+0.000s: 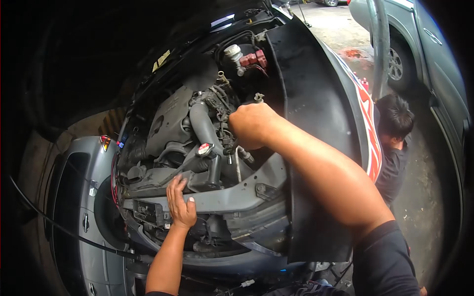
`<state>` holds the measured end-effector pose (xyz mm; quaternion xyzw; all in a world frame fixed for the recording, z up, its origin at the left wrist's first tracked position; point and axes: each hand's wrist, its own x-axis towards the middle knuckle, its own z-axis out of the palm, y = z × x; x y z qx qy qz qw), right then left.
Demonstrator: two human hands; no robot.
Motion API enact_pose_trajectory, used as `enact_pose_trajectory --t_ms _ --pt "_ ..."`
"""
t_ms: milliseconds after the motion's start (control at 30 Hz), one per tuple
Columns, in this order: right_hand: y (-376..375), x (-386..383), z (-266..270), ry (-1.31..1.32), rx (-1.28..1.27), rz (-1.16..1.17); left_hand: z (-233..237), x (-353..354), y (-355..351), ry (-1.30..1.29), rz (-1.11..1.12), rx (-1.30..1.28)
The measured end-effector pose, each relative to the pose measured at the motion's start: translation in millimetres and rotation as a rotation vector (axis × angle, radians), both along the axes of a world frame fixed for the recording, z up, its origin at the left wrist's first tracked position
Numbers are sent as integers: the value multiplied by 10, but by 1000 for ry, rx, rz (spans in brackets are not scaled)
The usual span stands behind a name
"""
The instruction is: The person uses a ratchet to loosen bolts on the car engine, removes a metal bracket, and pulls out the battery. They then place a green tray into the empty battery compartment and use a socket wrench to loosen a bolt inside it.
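My left hand point(181, 203) lies with its fingers stretched out on the grey front crossmember point(224, 197) of an open engine bay. My right hand point(253, 126) is closed in a fist above the engine's near right side. What it grips is hidden by the fingers. Just below the fist, a short shiny metal end point(229, 159) shows beside a bent metal pipe point(239, 165). Left of the fist are a thick grey intake hose point(203, 123) and a radiator cap point(205, 149) with a red and white label. Further left sits the engine cover point(169, 118).
A black fender mat point(316, 98) drapes over the car's right side. A co-worker point(395, 133) in a dark shirt is low beside that side. Parked cars stand left point(84, 197) and right point(444, 64). A brake fluid reservoir point(233, 52) and red connectors point(254, 59) sit at the back.
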<state>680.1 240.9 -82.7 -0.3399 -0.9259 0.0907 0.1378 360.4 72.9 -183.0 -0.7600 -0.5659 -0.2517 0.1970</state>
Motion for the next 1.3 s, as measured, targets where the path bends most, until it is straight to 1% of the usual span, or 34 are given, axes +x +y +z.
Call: enact_pose_trajectory --t_ms 33,100,200,233,267,333,400,467,500,567,667,700,800,833,933,1000,1033,1133,1233,1267,1300 --pt "34 23 55 -4 26 27 7 -22 1 6 -2 -9" --pt "38 -15 -3 17 67 37 -25 -67 40 0 -4 -11" --pt "77 -117 -77 2 55 73 104 -66 42 -8 17 -129" --pt "57 -135 -86 1 64 75 230 -127 85 -66 -3 -210" --pt "-60 -97 -63 13 105 50 328 -184 183 -157 -36 -208" --pt "-116 -14 27 32 121 73 648 53 487 -421 -48 -271" --pt "-66 31 10 70 77 157 904 70 905 -511 -162 -504" --pt "20 15 -92 118 50 233 981 58 1332 -712 -315 -893" --pt "-7 -50 -121 105 49 199 976 31 1533 -711 -346 -1043" --pt "18 -103 -136 97 20 213 897 -40 1867 -702 -410 -1346" --pt "50 -118 -174 96 -37 239 765 -81 2138 -833 -460 -1637" --pt "58 -122 -187 95 -58 247 701 -100 2166 -921 -394 -1716" --pt "66 -150 -216 88 -95 262 547 -14 2236 -860 -385 -1847" --pt "73 -161 -226 86 -107 268 484 -22 2227 -914 -339 -1894" --pt "86 -199 -250 68 -142 282 404 -47 2223 -867 -280 -1910" --pt "103 -221 -266 50 -173 287 417 -16 2211 -885 -219 -1947" --pt "106 -221 -273 39 -181 286 510 63 2200 -875 -166 -1965" --pt "123 -244 -301 29 -214 290 528 52 2243 -905 -102 -1997" --pt "134 -252 -316 28 -238 294 400 -51 2246 -781 -90 -1859" --pt "142 -252 -322 26 -244 293 378 -61 2253 -735 -107 -1832" --pt "145 -253 -326 27 -254 297 359 -60 2258 -739 -126 -1857"
